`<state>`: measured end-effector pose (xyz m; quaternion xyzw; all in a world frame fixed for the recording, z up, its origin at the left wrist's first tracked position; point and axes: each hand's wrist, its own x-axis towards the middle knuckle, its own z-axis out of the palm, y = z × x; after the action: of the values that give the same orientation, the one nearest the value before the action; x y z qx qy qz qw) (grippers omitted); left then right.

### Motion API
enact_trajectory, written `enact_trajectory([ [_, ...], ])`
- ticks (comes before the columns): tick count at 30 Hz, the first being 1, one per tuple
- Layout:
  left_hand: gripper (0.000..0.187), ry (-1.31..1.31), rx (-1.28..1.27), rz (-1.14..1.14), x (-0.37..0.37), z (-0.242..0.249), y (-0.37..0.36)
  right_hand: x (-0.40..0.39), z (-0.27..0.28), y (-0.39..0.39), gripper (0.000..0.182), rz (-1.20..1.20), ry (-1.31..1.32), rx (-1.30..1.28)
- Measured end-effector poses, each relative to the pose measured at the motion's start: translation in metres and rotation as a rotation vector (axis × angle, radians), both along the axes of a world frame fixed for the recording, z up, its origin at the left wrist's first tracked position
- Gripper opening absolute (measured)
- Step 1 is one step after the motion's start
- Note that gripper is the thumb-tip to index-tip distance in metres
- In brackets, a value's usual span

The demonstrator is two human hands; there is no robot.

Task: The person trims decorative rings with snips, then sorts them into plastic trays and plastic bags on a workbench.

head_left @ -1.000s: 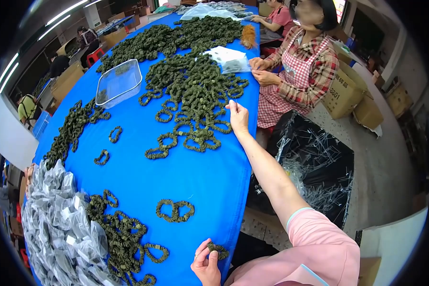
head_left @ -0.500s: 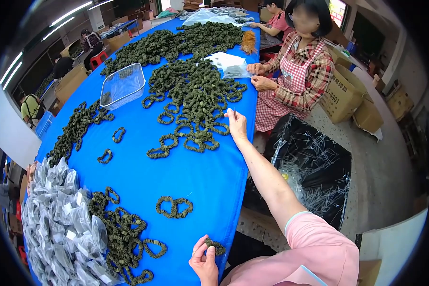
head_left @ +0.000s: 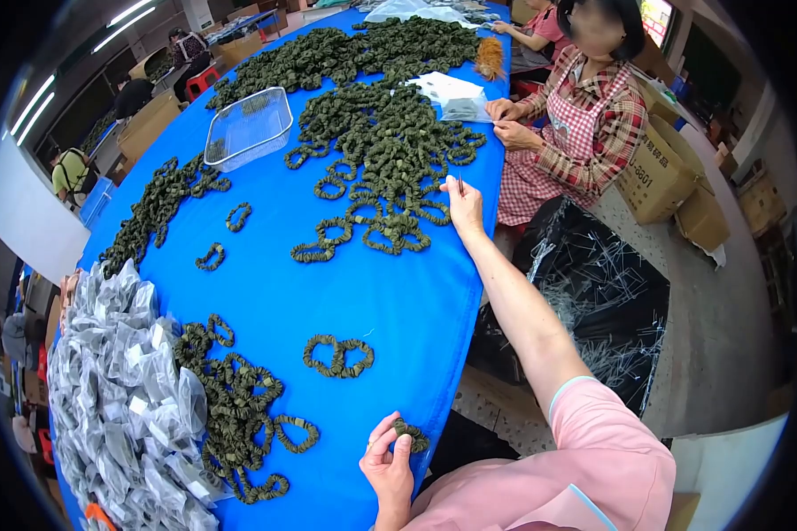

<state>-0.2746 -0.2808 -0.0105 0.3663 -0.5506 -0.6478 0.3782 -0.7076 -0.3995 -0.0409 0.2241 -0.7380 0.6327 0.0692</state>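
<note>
- at a blue-covered table [head_left: 398,301], a worker in pink has the left hand [head_left: 391,460] closed in a pinch, thumb against fingertips, on a dark green loop [head_left: 411,434] beside the near edge.
- farther up, the right hand [head_left: 465,211] is curled nearly closed about a slim dark tool [head_left: 460,183], next to the main heap of loops [head_left: 372,142]; its exact kind is too small to tell.
- a weak pinch could be the trouble: little of the gathered band appears held, and with the edge so near, a slip might send it to the floor.
- at the heap, overlapping bands could catch on the tool or on one another, dragging neighbours along or snagging the cloth.
- the black-lined bin [head_left: 545,219] beside the table might swallow anything knocked over the side.
- the pinched loop has no front or back end; its visible length slants from the fingertips down and right, toward the edge. fingers hide the rest.
- the tool stands near upright in view, its upper end pointing away from the worker.
</note>
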Motion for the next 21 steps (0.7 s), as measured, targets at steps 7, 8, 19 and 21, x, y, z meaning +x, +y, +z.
enact_trajectory([
  [7,0.014,-0.013,0.048,0.0,-0.002,0.003,0.001,-0.017,0.045,0.012,0.039,0.243,-0.334,0.355],
  [8,0.014,-0.028,0.047,0.001,-0.001,0.003,0.001,-0.016,0.051,0.013,0.038,0.272,-0.363,0.373],
  [19,0.015,-0.031,0.07,0.006,-0.003,0.007,0.001,-0.04,-0.011,0.045,0.035,1.112,-1.143,-0.746],
  [21,0.015,-0.019,0.057,0.008,-0.005,0.007,0.0,-0.043,-0.012,0.047,0.035,1.149,-1.136,-0.8],
])
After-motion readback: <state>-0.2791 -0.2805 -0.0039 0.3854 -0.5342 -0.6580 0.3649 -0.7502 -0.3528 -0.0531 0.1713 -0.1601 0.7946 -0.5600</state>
